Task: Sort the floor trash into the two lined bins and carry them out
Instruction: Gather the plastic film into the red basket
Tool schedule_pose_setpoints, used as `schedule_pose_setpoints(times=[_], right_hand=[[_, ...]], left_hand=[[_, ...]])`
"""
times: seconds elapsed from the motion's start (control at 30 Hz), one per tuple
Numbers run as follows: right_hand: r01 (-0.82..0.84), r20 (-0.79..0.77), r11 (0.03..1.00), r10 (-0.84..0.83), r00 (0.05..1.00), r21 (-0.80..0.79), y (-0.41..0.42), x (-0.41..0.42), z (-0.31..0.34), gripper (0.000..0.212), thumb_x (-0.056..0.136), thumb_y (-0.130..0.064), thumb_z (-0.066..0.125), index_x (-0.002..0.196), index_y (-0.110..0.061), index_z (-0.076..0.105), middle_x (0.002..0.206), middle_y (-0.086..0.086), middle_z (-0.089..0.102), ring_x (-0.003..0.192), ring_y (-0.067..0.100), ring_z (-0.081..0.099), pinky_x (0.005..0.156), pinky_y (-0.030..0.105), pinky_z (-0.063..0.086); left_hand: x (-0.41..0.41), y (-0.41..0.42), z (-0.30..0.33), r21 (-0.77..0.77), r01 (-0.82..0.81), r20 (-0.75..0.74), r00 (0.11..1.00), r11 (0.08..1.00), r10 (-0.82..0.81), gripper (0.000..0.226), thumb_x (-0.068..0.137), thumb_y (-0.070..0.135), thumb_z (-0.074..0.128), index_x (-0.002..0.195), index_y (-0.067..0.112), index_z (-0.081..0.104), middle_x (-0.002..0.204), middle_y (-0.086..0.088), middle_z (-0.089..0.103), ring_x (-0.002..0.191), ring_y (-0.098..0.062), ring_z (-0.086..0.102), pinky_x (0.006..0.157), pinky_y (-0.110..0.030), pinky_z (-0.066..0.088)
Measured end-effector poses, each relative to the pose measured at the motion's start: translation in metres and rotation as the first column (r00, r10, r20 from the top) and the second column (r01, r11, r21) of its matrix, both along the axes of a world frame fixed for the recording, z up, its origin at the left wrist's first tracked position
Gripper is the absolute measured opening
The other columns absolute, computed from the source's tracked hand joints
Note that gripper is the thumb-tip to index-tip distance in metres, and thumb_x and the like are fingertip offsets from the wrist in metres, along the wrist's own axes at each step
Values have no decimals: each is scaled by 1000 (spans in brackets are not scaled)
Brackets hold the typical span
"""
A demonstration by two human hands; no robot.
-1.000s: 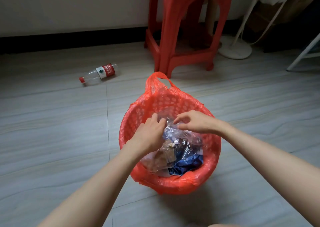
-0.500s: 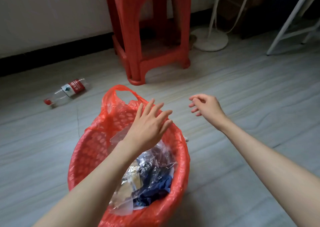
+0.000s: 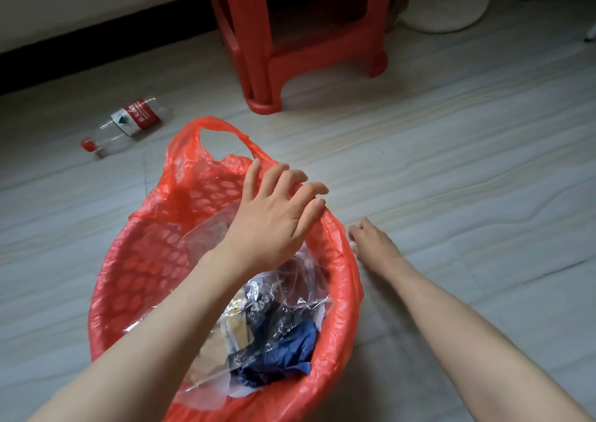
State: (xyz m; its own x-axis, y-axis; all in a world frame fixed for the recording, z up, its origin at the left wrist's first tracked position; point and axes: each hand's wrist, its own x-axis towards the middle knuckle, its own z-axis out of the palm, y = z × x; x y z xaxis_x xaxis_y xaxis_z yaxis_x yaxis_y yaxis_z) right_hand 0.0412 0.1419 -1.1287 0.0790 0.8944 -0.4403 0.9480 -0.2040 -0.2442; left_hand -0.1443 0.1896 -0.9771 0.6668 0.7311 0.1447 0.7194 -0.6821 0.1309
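Note:
A round bin lined with a red plastic bag (image 3: 135,276) stands on the grey floor in front of me. Inside lie clear plastic wrap (image 3: 290,308) and a crumpled blue scrap (image 3: 283,354). My left hand (image 3: 277,215) reaches across the bin, its spread fingers resting on the far rim of the bag. My right hand (image 3: 374,244) is low on the floor just right of the bin, fingers stretched toward a tiny white scrap (image 3: 352,244) by the bin's side. An empty clear bottle with a red label and cap (image 3: 129,125) lies on the floor to the far left.
A red plastic stool (image 3: 300,34) stands behind the bin. A white round fan base (image 3: 442,5) sits at the back right. A dark skirting board (image 3: 96,47) runs along the wall at the back left.
Both hands have let go of the plastic in the bin. My left hand moved to the far rim; my right hand swung out and dropped to the floor beside the bin.

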Motion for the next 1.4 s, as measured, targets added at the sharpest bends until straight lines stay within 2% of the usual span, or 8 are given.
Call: schedule_pose_setpoints(times=[0.13,0.23,0.33,0.4,0.6,0.83,1.17,1.4], right_hand=[[232,-171,971,-220,960,53,-5,-2,-3,16,89,-12,54,100,-6,62,108,17,61,101,29,61,83,30,44],[721,-560,692,-607,563,-25,-1,-7,20,5,82,-8,63,78,-10,64,78,10,66,53,0,60,62,15,44],[859,-852,493,-502,150,-139,9,-5,69,22,83,0,64,68,-15,57,64,5,58,49,9,54,62,23,50],[889,-929,450,-359,92,-87,13,-6,116,23,85,2,61,70,-15,56,65,3,56,55,12,53,59,20,50],[634,-861,712,-84,502,300,-5,-50,216,22,84,-4,65,71,-21,58,68,-1,60,63,13,58,60,24,53],[-8,-285,957,94,954,289,-14,-98,241,18,85,-26,65,99,-19,73,99,2,73,88,12,64,82,23,43],[-298,-215,891,383,899,343,52,-262,264,27,92,-28,53,111,-17,69,112,6,70,107,23,62,93,32,46],[-474,-43,881,473,880,-10,123,-364,186,51,95,-32,45,143,-14,37,147,8,41,135,27,38,110,35,34]], left_hand=[[3,-1,-1,-21,-40,-5,999,999,40,47,94,45,19,117,29,58,115,-1,55,122,-17,29,110,-54,14],[2,-3,1,-101,-59,-29,998,993,57,58,89,51,10,125,32,52,131,1,49,136,-21,24,114,-51,4],[-3,-1,7,-152,-54,-62,997,987,45,72,82,56,-1,139,35,37,147,4,35,145,-21,15,115,-44,-4],[-7,0,13,-180,-31,-101,995,983,13,79,78,56,-8,146,31,25,154,5,24,146,-19,8,116,-42,-5],[-37,-3,31,-255,-11,-7,1000,967,10,59,97,41,20,148,13,19,156,-8,18,146,-28,7,119,-43,8],[-129,-2,64,-293,-257,130,944,921,304,52,100,28,35,147,9,23,155,-12,19,146,-25,5,116,-28,-2],[-296,20,32,-430,-558,-119,814,709,568,56,99,34,37,149,15,19,156,-16,11,145,-29,8,119,-36,9],[-370,31,-31,-457,-698,-434,716,551,547,60,97,48,30,149,31,5,159,0,-4,146,-25,0,113,-58,5]])
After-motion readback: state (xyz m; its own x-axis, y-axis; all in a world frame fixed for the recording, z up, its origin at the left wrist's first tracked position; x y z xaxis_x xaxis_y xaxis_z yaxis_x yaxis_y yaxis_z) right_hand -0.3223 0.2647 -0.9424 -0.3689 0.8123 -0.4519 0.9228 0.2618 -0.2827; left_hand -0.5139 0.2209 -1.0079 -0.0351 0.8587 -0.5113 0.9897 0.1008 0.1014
